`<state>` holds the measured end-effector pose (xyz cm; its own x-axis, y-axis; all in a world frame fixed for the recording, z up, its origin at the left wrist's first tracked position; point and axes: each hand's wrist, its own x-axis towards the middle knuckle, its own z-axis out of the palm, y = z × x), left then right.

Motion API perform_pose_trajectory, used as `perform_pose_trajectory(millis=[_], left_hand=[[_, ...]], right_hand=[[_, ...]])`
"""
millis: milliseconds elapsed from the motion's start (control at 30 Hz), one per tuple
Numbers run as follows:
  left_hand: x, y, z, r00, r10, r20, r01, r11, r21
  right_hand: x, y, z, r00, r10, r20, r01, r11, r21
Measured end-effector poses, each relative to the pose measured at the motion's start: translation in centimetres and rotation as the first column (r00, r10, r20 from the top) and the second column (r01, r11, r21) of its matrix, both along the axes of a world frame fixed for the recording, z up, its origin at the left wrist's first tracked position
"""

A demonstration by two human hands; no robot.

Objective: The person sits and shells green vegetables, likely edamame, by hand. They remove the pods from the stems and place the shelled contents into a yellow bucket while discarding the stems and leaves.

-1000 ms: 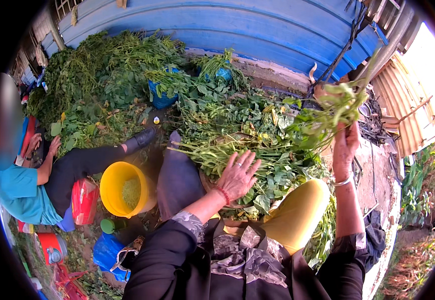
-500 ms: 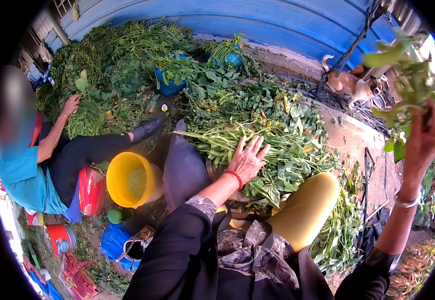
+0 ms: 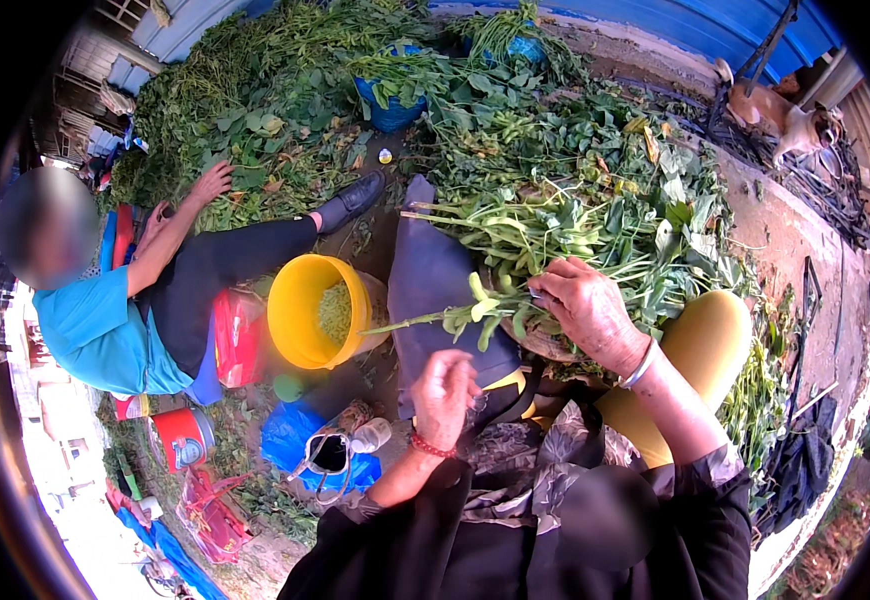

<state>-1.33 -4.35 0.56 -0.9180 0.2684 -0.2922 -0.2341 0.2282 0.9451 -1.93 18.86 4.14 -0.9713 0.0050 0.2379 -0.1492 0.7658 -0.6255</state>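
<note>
Bucket (image 3: 295,285) at centre-left is part-filled, stalks (image 3: 515,225) remain upper centre, your right hand (image 3: 590,310) pinches a podded stem (image 3: 425,321), your left hand (image 3: 443,400) too blurred to judge.

My hands: I had two in view, left hand (image 3: 444,398) and right hand (image 3: 587,312).
Podded stalk (image 3: 485,305): I pinched one.
Wristbands: I wore two, a red bracelet (image 3: 432,448) and a silvery bangle (image 3: 641,364).
Co-worker (image 3: 105,335): I saw one.
Yellow bucket (image 3: 292,292): I counted one.
Blue containers (image 3: 392,112): I counted two.
Dog (image 3: 767,108): I saw one.
Red tin (image 3: 177,440): I counted one.
Black shoe (image 3: 351,203): I saw one.
Loose leafy plants (image 3: 285,90): I could not count them, tangled as they lay.
</note>
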Motion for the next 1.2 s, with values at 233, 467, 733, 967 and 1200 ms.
perform_pose_trajectory(millis=[233,467,733,967,1200], left_hand=[[-5.6,-0.4,0.7,0.728,-0.386,-0.566,0.156,0.898,-0.412],[-4.6,0.4,1.6,0.879,-0.337,0.338,0.215,0.912,0.350],[-3.7,0.9,1.0,0.807,-0.314,0.500,0.072,0.893,0.444],[-2.5,2.5,1.2,0.876,-0.141,0.461,-0.070,0.909,0.411],[-1.1,2.7,1.2,0.893,-0.017,0.450,-0.137,0.942,0.307]], right_hand=[[-0.1,1.1,1.0,0.996,0.083,-0.014,-0.082,0.995,0.058],[-0.2,1.8,3.4,0.994,0.091,0.054,-0.098,0.986,0.138],[0.5,-1.3,1.0,0.897,-0.354,-0.265,0.268,0.911,-0.313],[5.6,-7.4,-0.4,0.990,-0.124,0.073,0.139,0.953,-0.268],[6.1,-7.9,-2.8,0.958,-0.135,0.254,0.269,0.732,-0.626]])
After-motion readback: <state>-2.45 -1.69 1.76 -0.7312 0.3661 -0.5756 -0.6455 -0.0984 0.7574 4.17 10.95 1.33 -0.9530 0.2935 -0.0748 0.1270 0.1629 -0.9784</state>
